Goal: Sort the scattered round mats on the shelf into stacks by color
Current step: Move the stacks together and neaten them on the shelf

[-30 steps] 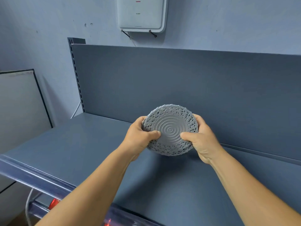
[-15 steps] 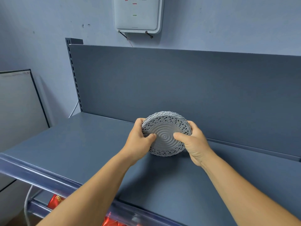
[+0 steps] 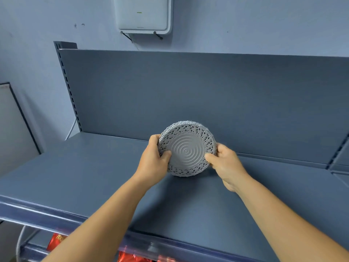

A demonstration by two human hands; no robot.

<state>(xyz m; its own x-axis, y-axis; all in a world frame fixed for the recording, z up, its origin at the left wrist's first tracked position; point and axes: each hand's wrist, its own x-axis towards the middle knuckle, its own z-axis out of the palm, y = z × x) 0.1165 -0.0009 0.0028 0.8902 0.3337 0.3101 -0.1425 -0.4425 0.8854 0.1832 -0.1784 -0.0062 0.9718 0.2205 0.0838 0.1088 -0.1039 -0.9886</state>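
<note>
Overhead, pale blue painted wall [image 3: 264,21] w/ white rounded plastic box [image 3: 144,14] mounted at top. Below: dark blue-grey metal shelf [image 3: 75,176], upright back panel [image 3: 207,87] behind. Red shiny packets [image 3: 56,241] on lower level, partly hidden. Stack of grey round lace-edged mats [image 3: 187,149] was tilted toward camera, near back panel, lower edge at shelf surface. Left hand [image 3: 154,163] gripped stack's left rim, thumb on face. Right hand [image 3: 224,165] gripped right rim, thumb on face.
</note>
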